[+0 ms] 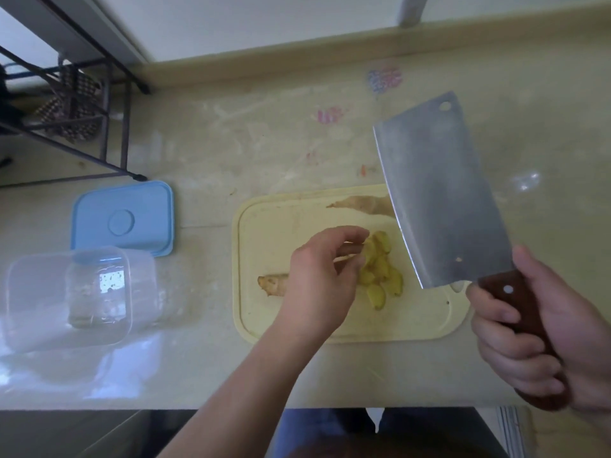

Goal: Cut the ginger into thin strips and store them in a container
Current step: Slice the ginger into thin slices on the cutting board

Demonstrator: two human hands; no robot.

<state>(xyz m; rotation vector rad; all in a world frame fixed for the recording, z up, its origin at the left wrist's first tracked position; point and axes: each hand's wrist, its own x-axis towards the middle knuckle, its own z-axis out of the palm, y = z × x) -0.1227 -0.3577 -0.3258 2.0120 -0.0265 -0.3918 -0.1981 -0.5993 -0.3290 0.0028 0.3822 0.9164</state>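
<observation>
Ginger slices lie in a loose overlapping heap near the middle of the pale yellow cutting board, so slicing looks partly done, while no strips show yet. Two unpeeled ginger pieces remain, one beside the left wrist and another at the far edge. The left hand hovers with curled fingers at the slices, seemingly pinching or gathering them. The right hand wraps its fingers around the wooden handle of a cleaver held raised above the board. Left of the board, a clear plastic container sits with no ginger in it, its blue lid just behind. Everything rests on a glossy beige countertop; a black wire rack stands far left.
</observation>
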